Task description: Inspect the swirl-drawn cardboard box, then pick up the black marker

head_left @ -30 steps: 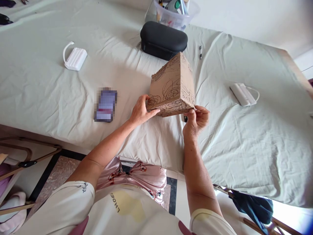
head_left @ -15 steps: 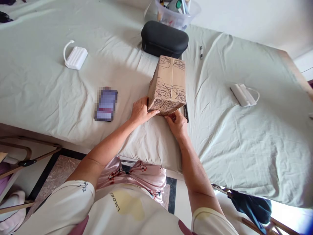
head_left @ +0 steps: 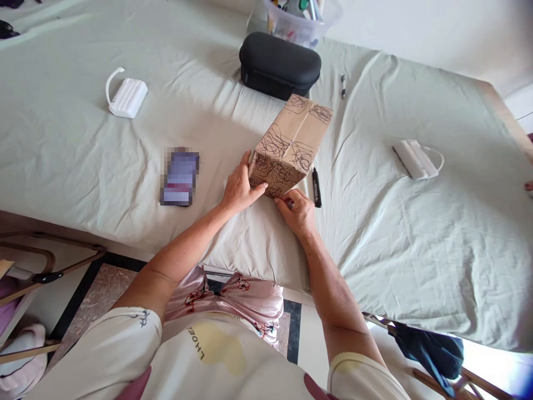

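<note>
A brown cardboard box [head_left: 296,139] covered in dark scribbles sits at an angle on the cloth, one end towards me. My left hand [head_left: 240,188] grips its near left corner, thumb on the scribbled end face and fingers along the side. At the low near edge of that face, my right hand [head_left: 297,212] is closed in a pinch. Something small may be between its fingertips, but I cannot make it out. Just right of the box lies a black marker [head_left: 317,188], apart from my right hand.
A black zipped case [head_left: 280,64] stands right behind the box, with a clear plastic tub [head_left: 295,25] beyond. A phone [head_left: 180,178] and a white power bank [head_left: 129,98] lie left. On the right are another power bank [head_left: 414,159] and a pen [head_left: 343,86].
The box has turned clockwise, its far end swinging right. My right hand has shifted slightly left with it, and the marker now shows fully. My left hand keeps its hold.
</note>
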Motion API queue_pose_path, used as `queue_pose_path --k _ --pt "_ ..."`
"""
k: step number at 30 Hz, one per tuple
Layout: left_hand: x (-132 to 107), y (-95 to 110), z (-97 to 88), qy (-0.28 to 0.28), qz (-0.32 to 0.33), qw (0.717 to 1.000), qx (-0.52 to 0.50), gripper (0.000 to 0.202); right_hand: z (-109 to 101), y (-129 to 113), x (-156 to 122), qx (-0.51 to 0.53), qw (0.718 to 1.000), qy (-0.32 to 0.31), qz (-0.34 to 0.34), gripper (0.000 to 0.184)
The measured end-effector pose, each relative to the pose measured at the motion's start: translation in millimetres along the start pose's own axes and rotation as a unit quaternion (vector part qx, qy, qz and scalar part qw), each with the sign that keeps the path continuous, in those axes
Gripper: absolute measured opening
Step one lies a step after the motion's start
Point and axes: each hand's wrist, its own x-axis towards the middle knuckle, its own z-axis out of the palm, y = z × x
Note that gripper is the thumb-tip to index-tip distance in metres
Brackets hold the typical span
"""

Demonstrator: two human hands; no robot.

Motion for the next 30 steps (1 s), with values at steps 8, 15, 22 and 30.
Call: queue_pose_path --k 8,15,22,30 --pt "-2.4 4.9 -2.1 0.07 0.095 0.993 0.011 0.106 5.5 -9.7 -3.5 -0.006 1.0 -0.016 0.003 0.021" --pt "-9.7 26.3 -8.8 0.076 0.089 0.992 0.048 0.118 12.8 -8.7 -4.7 0.011 0.998 -0.04 -0.056 0.015" --pt "-12.5 31.6 1.8 0.064 0.056 0.996 0.034 0.118 17.8 -7.2 -4.5 0.017 0.993 -0.048 -0.108 0.011" --pt "-9.7 31.7 7.8 0.083 0.046 0.994 0.047 0.108 11.1 -17.9 -6.5 0.02 0.994 -0.011 -0.107 0.016"
